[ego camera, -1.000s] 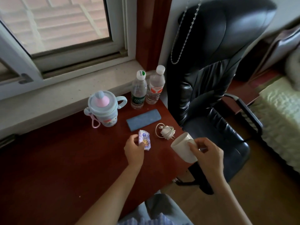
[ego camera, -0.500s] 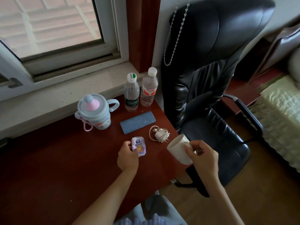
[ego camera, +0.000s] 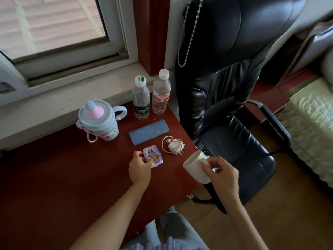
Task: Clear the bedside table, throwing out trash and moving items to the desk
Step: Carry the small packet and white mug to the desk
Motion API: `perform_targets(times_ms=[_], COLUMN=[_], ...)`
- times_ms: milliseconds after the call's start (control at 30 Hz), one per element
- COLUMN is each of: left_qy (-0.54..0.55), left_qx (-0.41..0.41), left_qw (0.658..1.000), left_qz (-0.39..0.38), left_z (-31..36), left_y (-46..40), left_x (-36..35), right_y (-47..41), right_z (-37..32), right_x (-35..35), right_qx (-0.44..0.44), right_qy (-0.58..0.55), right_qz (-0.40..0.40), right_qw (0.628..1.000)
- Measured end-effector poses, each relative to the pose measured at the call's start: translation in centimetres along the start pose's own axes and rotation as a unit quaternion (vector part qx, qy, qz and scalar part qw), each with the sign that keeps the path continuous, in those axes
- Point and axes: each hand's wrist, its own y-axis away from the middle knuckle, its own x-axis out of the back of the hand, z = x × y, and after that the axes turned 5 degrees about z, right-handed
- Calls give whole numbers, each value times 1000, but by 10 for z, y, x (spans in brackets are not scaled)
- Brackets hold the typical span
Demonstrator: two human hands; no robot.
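On the dark red desk point(ego camera: 54, 186), my left hand point(ego camera: 139, 167) grips a small purple-and-white packet point(ego camera: 153, 156) that rests on the wood. My right hand point(ego camera: 222, 175) holds a white mug point(ego camera: 195, 167) tilted in the air, just off the desk's right edge. A white charger with coiled cable point(ego camera: 173, 145) lies between packet and mug. Behind it lie a blue flat case point(ego camera: 149, 131), two water bottles point(ego camera: 141, 98) point(ego camera: 161, 92) and a blue child's cup with a pink spout point(ego camera: 98, 120).
A black leather office chair point(ego camera: 225, 87) stands tight against the desk's right side, its armrest point(ego camera: 270, 118) sticking out. A window and stone sill point(ego camera: 63, 100) run behind the desk. A bead cord point(ego camera: 187, 33) hangs by the chair. A bed point(ego camera: 311, 127) lies at far right.
My left hand has brought the packet down to rest flat on the desk, near the charger. The mug in my right hand has stayed at about the same spot beside the desk edge.
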Motion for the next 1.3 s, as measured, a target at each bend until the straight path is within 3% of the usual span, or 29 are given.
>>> perform_targets(times_ms=[267,567,800,1033,1300], left_qy=[-45,-221,-337,-345,-319], left_qx=[-22,-186,-113,-52,-4], left_qw=[999,956,934,932,946], left_qz=[9,45,48,99,59], left_z=[-11,-76,-145,-184,-199], left_y=[2,13,23,43,46], left_x=[8,56,111,147,160], right_y=[-2,-9,-3,16,42], right_z=[-1,-16,-45,-75,-130], right_x=[-3,-26,-67,-122,-193], right_qx=[8,60,110,163,206], right_qy=[2,16,12,8,-19], right_qz=[-21,-92,-186,-271,-322], right_qw=[1000,994,976,949,924])
